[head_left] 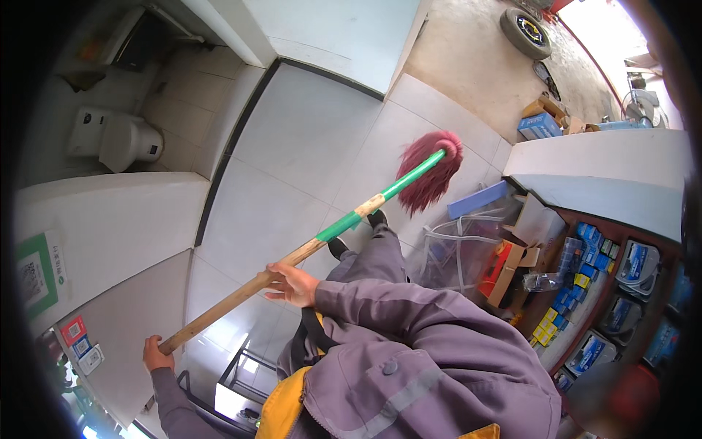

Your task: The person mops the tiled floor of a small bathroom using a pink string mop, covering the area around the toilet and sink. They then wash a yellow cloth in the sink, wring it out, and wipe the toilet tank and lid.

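A mop point(340, 228) slants across the view, its wooden handle partly wrapped in green. My left hand point(158, 355) is closed round the handle's end at the lower left. Further up the shaft, my right hand point(294, 284) grips the bare wood, thumb on top and some fingers partly stretched beneath it. At the far end, the dark red mop head point(431, 172) hangs over the grey tiled floor point(285, 175), beyond my shoes. Whether its strands touch the tiles I cannot tell.
Shelves with boxed goods point(578, 285) and an open cardboard box point(512, 267) stand at the right, beside clear plastic sheeting point(453, 252). A low white wall point(599, 172) lies beyond. On the left are a doorway with a toilet point(128, 143) and a counter point(110, 234). A tyre point(525, 33) lies far right.
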